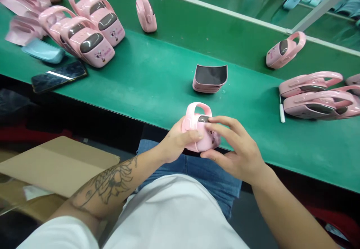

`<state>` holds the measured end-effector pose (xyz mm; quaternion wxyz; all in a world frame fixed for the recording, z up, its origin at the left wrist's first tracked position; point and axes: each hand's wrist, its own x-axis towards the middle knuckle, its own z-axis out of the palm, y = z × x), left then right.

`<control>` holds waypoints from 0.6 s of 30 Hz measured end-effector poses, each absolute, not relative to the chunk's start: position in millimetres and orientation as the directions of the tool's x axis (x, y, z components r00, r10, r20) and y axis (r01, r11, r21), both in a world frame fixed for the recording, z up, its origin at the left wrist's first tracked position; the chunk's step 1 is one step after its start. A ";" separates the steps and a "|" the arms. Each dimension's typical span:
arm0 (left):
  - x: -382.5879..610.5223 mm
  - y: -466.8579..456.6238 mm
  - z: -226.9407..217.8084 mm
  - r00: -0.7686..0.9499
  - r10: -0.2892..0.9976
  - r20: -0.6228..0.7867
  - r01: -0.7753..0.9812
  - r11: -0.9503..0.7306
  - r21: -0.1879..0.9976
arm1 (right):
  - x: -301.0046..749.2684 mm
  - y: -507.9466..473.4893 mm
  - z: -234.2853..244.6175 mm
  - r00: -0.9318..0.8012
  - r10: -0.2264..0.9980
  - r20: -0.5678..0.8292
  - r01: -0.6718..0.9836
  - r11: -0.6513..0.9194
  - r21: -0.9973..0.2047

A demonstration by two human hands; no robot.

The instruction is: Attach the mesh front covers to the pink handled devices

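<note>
Head view: the left grip and right grip close around a pink handled plastic case, right fingers pressed over its dark window, just at the green worktop edge. Ahead of the grip, a stack of dark-lined trays stands untouched; more pink cases lie to either side, a phone further left, a cardboard sheet below left.

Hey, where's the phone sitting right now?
In the head view, the smartphone lies on the left of the green workbench, near its front edge, just below a pale blue plastic shell.
</note>
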<state>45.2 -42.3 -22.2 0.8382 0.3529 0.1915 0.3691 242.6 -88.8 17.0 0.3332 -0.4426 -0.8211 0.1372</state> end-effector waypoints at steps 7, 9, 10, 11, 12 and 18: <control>48.3 -40.6 -19.3 0.679 0.725 -0.115 -0.476 0.554 0.682 | 251.1 -87.9 18.6 -0.414 0.841 0.350 0.661 0.542 -0.520; 49.4 -41.0 -18.3 0.690 0.716 -0.108 -0.478 0.563 0.674 | 253.6 -84.5 18.5 -0.425 0.838 0.343 0.626 0.546 -0.557; 49.9 -41.0 -18.1 0.693 0.713 -0.107 -0.479 0.566 0.671 | 254.3 -82.4 18.7 -0.429 0.835 0.346 0.608 0.550 -0.573; 50.3 -40.8 -18.1 0.694 0.711 -0.109 -0.478 0.569 0.669 | 254.5 -80.2 19.1 -0.431 0.832 0.349 0.594 0.552 -0.585; 50.9 -40.5 -18.4 0.696 0.709 -0.117 -0.473 0.575 0.668 | 254.2 -78.1 19.6 -0.431 0.832 0.349 0.586 0.552 -0.594; 52.1 -38.6 -20.3 0.666 0.721 -0.190 -0.460 0.598 0.657 | 245.8 -73.5 21.2 -0.382 0.865 0.326 0.625 0.502 -0.598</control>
